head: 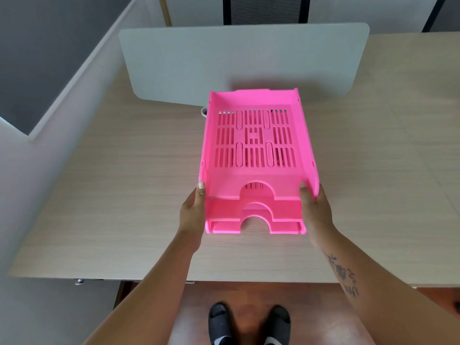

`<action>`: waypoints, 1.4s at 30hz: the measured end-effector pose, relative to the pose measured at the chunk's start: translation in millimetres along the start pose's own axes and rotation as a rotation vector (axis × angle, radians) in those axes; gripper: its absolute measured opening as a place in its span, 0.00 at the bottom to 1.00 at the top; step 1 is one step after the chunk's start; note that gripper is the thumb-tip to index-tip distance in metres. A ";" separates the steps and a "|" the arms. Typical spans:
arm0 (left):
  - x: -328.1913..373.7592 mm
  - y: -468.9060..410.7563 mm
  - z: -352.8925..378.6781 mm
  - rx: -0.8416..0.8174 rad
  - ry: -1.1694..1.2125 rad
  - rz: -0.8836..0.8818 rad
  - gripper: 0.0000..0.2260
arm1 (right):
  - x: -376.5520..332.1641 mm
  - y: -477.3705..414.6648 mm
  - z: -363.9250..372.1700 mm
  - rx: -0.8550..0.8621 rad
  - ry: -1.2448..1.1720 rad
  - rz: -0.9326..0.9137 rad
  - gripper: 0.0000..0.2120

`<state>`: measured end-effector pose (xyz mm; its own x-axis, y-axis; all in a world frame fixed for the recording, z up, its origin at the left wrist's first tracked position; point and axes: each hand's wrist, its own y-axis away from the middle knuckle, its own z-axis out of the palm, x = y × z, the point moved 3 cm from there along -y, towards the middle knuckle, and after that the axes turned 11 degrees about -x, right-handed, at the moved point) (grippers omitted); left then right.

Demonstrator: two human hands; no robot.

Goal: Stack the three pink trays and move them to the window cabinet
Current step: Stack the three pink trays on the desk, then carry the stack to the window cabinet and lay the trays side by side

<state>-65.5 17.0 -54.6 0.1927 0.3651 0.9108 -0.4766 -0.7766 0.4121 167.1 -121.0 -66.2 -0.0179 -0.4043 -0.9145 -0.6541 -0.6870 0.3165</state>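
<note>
Three pink slotted trays [254, 143] sit nested in one stack on the wooden desk [124, 195], their arched front lips facing me. My left hand [193, 212] presses against the stack's left side near the front, thumb up on the top tray's wall. My right hand [315, 210] grips the right front corner, thumb over the top tray's rim. I cannot tell whether the stack touches the desk or is slightly raised.
A grey divider screen [244, 63] stands along the desk's far edge right behind the trays. A small white cable port [204, 112] shows beside the stack. A black chair back [266, 9] is beyond the screen. My feet [249, 324] stand on brown floor.
</note>
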 end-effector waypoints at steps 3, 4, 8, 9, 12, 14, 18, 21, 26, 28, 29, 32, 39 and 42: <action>1.2 -0.7 -0.9 0.022 0.007 -0.011 0.22 | -4.2 0.2 0.9 0.013 0.005 0.000 0.06; 1.6 -0.3 -1.4 0.027 0.002 -0.010 0.20 | -4.4 1.5 0.9 0.008 -0.004 0.008 0.10; 2.1 4.2 -4.0 0.061 -0.060 0.012 0.12 | -0.4 6.4 -1.1 -0.003 -0.046 0.037 0.17; 1.4 5.4 -4.7 0.093 -0.097 0.018 0.10 | 1.6 8.6 -1.7 -0.002 -0.052 0.043 0.16; 0.3 8.3 -6.1 0.184 -0.213 0.026 0.08 | 3.7 17.1 -0.7 0.012 -0.052 0.042 0.09; 0.4 9.4 -5.8 0.197 -0.243 0.014 0.06 | 2.2 21.4 0.3 0.007 -0.048 0.037 0.07; -1.1 15.0 -3.7 0.156 -0.217 0.045 0.02 | 1.7 25.3 -1.0 -0.012 -0.089 0.035 0.07; -5.9 21.5 -1.9 0.096 -0.142 0.085 0.05 | 9.7 24.5 0.1 -0.055 -0.163 0.051 0.14; -21.5 11.5 -0.5 -0.106 0.011 0.038 0.23 | 36.4 20.5 5.0 -0.131 -0.186 0.140 0.46; -29.9 3.3 0.5 -0.136 0.032 0.024 0.28 | 42.6 18.6 7.6 -0.150 -0.233 0.173 0.50; -33.5 0.0 1.1 -0.132 0.059 0.018 0.30 | 42.9 17.5 9.0 -0.147 -0.254 0.183 0.52; -34.4 -7.0 2.3 -0.095 0.119 0.017 0.30 | 36.6 17.0 11.3 -0.140 -0.285 0.189 0.54; 15.5 -21.2 -5.6 -0.035 0.133 0.068 0.24 | -8.5 -4.2 5.1 -0.094 -0.301 0.121 0.44; 36.6 -23.3 -6.9 -0.052 0.143 0.035 0.22 | -36.9 -1.5 8.2 -0.114 -0.293 0.126 0.38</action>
<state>-53.3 52.0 -31.1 0.0533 0.4107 0.9102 -0.5254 -0.7636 0.3753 162.5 -100.2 -35.0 -0.3204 -0.3107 -0.8949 -0.5442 -0.7128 0.4424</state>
